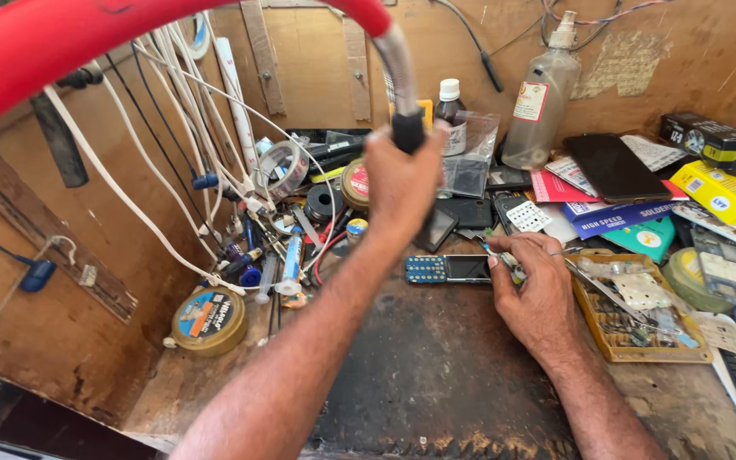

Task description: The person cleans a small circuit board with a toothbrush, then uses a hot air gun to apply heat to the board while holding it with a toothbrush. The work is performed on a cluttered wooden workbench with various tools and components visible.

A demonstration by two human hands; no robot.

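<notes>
From here I see the small keypad phone point(451, 269) lying flat on the dark bench point(436, 375), still closed, my right hand point(531, 290) pinching a thin tool point(497, 257) at its end while my left hand point(402, 183) grips the lamp's flexible neck point(400, 72) above.

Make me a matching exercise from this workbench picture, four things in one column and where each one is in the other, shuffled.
Things:
1. left hand
2. right hand
3. round tin
4. spray bottle

Places:
A. standing at the back wall, right of the small dark bottle
B. lying at the left of the bench, below the white cables
C. raised, gripping the black end of a flexible hose
D. low on the bench, at the right end of the small keypad phone

Pairs: 1-C, 2-D, 3-B, 4-A
</notes>
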